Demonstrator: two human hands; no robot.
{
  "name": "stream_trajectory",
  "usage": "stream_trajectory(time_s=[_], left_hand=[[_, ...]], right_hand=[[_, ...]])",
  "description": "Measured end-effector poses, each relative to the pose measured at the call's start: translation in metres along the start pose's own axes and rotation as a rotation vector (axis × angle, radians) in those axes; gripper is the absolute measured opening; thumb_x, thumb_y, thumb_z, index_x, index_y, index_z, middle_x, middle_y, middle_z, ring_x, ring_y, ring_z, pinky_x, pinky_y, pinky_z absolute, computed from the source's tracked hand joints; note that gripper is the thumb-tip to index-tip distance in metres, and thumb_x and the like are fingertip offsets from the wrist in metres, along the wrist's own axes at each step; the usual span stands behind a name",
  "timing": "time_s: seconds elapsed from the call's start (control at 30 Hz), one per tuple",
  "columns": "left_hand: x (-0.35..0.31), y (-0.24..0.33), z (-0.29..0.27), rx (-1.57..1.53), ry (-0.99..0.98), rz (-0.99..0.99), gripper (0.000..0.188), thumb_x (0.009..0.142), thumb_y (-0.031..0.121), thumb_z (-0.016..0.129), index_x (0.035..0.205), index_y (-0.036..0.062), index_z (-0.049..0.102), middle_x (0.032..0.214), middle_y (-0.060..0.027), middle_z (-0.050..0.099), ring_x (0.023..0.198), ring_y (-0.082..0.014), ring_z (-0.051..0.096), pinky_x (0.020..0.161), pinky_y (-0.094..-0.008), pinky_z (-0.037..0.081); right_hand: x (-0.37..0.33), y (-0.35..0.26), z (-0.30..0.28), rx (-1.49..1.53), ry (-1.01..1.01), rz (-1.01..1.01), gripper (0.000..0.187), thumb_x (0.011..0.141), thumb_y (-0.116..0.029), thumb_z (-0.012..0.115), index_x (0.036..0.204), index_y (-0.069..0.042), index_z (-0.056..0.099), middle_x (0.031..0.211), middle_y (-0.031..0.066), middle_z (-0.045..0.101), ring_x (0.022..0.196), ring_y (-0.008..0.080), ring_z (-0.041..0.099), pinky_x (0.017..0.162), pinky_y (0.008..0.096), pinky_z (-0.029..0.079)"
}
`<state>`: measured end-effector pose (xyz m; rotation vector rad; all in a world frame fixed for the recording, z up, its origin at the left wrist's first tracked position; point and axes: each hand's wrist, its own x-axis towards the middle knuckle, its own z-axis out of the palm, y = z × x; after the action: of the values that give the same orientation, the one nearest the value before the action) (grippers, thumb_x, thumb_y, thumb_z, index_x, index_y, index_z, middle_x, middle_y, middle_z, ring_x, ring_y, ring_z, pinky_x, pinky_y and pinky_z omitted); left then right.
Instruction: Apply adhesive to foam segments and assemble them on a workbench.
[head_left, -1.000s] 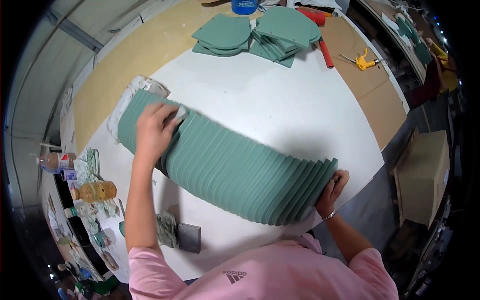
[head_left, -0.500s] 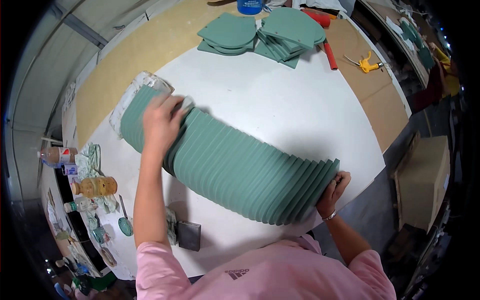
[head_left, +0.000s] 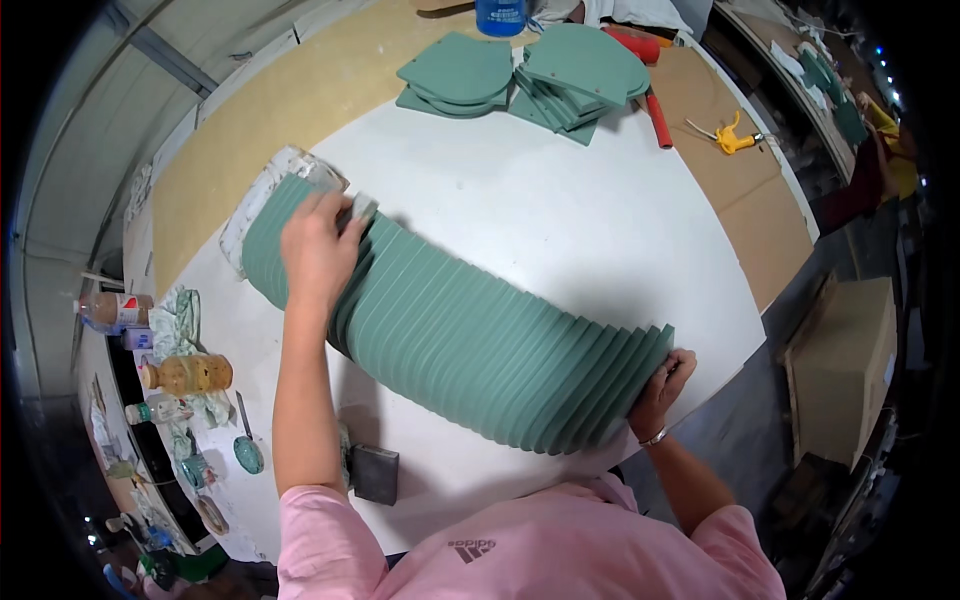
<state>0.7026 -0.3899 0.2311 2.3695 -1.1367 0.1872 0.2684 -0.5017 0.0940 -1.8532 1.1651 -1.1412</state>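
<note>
A long row of green rounded panels [head_left: 470, 325] stands on edge, packed face to face, slanting across the white tabletop. Over the upper left part of the row, my left hand [head_left: 320, 245] pinches a small pale grey pad [head_left: 364, 208] against the panels' upper edges. The face of the pad toward the panels is hidden. At the near right end, my right hand [head_left: 664, 388] is curled around the last panel, bracing the row; its fingertips partly show. Behind the far left end sits a white, dirt-streaked wrapped block [head_left: 236, 225], touching the panels.
Stacked green panels [head_left: 455, 65] lie at the back beside a red-handled tool [head_left: 658, 118] and a yellow air gun [head_left: 735, 134]. Several bottles, including an amber one [head_left: 190, 374], line the left edge. A dark block [head_left: 375, 474] sits near my left elbow. A cardboard box [head_left: 842, 370] stands right.
My left hand has shifted slightly left and down with the pad along the panel edges. My right hand stays on the end panel. The whole view has tilted a little.
</note>
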Motion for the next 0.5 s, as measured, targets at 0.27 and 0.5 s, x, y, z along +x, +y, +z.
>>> stream_trajectory(time_s=[0.27,0.5], left_hand=[[-0.006,-0.014,0.004,0.073,0.075,-0.08,0.018,0.078,0.018,0.075,0.087,0.0028,0.07,0.08,-0.0144,0.067,0.07,-0.033,0.065,0.068,-0.041,0.051],[-0.024,-0.028,-0.002,0.099,0.035,-0.197,0.02,0.078,0.021,0.074,0.082,0.003,0.067,0.079,-0.0161,0.066,0.072,-0.036,0.064,0.069,-0.044,0.051]], right_hand=[[0.002,-0.015,0.006,0.027,0.03,0.005,0.015,0.087,-0.013,0.043,0.096,-0.002,0.038,0.089,0.0051,0.03,0.081,0.0177,0.031,0.076,0.0316,0.033],[0.003,-0.001,0.001,-0.002,0.057,0.05,0.017,0.087,-0.015,0.045,0.097,-0.002,0.039,0.088,0.0057,0.031,0.08,0.0178,0.031,0.074,0.0323,0.033]])
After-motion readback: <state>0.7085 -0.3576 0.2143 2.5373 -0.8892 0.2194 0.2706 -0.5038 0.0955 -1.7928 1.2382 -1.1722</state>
